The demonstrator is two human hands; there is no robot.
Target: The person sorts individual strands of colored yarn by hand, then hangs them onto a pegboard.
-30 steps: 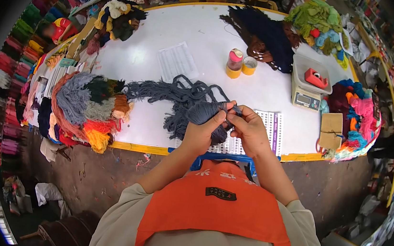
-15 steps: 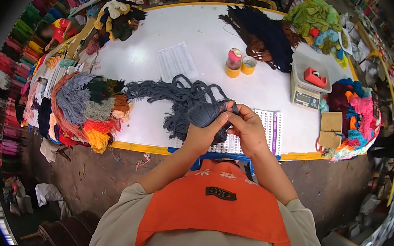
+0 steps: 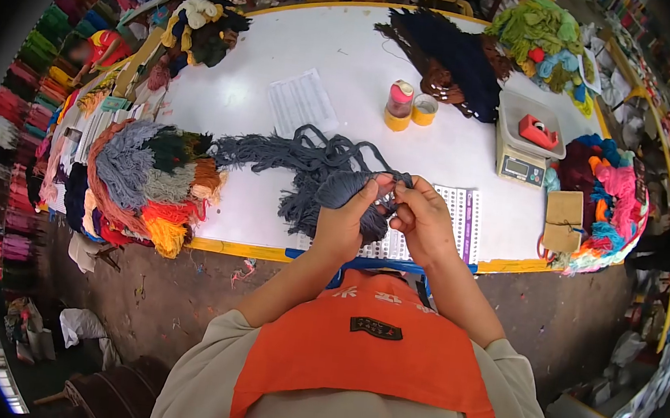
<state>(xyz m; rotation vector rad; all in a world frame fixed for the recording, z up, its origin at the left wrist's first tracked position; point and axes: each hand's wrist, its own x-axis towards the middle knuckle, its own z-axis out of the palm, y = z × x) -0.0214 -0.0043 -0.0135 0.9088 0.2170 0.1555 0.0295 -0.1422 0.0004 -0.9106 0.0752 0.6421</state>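
Dark grey-blue yarn (image 3: 304, 193) lies heaped at the near edge of the white table, with a thick looped strand running from it up to my hands. My left hand (image 3: 344, 222) is closed round a wound bundle of this yarn, thumb on top. Fingers curled in a pinch, my right hand (image 3: 424, 218) grips the strand just right of the bundle. Beneath both hands lies a white card (image 3: 453, 209) with rows of dark dots and a purple strip, partly covered by the yarn.
Colourful yarn piles sit at the left (image 3: 146, 181) and right (image 3: 610, 197). Further back are a printed sheet (image 3: 304, 101), a pink-lidded jar (image 3: 399, 101), a tape roll (image 3: 424, 108), dark yarn (image 3: 456, 63) and a scale (image 3: 519, 169) bearing a red tape dispenser (image 3: 537, 132). A person in red (image 3: 107, 50) is at far left.
My hands have moved slightly apart, opening a small gap between the fingertips. The right fingers have shifted along the strand, and the left thumb now points more upward.
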